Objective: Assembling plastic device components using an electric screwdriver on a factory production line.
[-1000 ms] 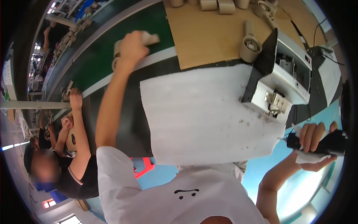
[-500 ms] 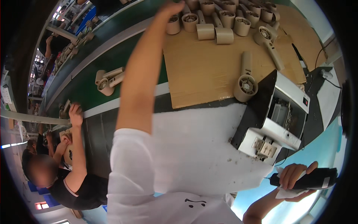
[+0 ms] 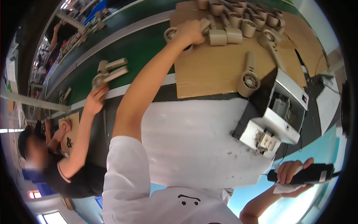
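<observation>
My left hand (image 3: 189,33) reaches across to the cardboard and is closed round a beige handheld fan (image 3: 205,24); its handle end shows past the fingers, and most of its head is hidden below the hand. Just left of that hand sits another fan's round head (image 3: 170,33). At the lower right my right hand (image 3: 292,175) grips a black electric screwdriver (image 3: 315,174) with a white cloth or paper (image 3: 280,188) wrapped against it. The screwdriver's thin tip points left, toward the white mat (image 3: 190,145).
Several beige fans (image 3: 248,28) crowd the cardboard's (image 3: 209,71) far side; one fan (image 3: 248,83) lies near a black-and-silver screw feeder (image 3: 278,112). Fans (image 3: 112,71) also lie on the green conveyor (image 3: 141,56), where a co-worker's hand (image 3: 96,99) reaches from the left.
My left hand has come back nearer from the far edge of the cardboard, with a fan in it. The co-worker's hand has moved to the fans on the conveyor. My right hand has barely moved.
</observation>
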### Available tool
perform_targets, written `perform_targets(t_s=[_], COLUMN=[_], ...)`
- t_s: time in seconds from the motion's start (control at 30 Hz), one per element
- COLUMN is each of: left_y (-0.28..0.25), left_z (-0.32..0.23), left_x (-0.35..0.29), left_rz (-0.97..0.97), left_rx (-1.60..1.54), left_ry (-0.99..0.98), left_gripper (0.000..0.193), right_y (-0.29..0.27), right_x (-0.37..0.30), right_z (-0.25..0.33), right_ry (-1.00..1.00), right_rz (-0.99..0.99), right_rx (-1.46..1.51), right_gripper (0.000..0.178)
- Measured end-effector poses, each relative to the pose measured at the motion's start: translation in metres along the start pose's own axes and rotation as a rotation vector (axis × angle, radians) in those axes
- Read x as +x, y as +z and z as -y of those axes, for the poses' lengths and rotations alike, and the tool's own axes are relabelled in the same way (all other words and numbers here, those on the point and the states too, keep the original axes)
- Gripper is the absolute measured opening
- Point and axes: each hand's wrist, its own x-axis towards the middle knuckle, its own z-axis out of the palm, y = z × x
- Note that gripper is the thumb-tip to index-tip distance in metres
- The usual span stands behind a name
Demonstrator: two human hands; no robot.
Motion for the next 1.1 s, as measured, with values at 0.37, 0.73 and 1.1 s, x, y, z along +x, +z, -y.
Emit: perform_targets(t_s=[0.37, 0.73, 1.1], left_y=[-0.029, -0.04, -0.016], left_z=[-0.048, -0.083, -0.087], left_x=[-0.156, -0.253, -0.27], left_rz=[-0.479, -0.29, -0.059], left_rx=[-0.318, -1.165, -1.208], left_ry=[0.197, 0.353, 0.428], left_gripper=[0.038, 0.041, 0.039], right_y=[0.026, 0.051, 0.036], right_x=[0.003, 0.034, 0.046], right_z=[0.022, -0.015, -0.039], right_ry=[0.041, -0.228, -0.126], right_rz=[0.218, 0.293, 0.275], right_rx=[0.125, 0.01, -0.075], right_gripper=[0.053, 0.084, 0.091])
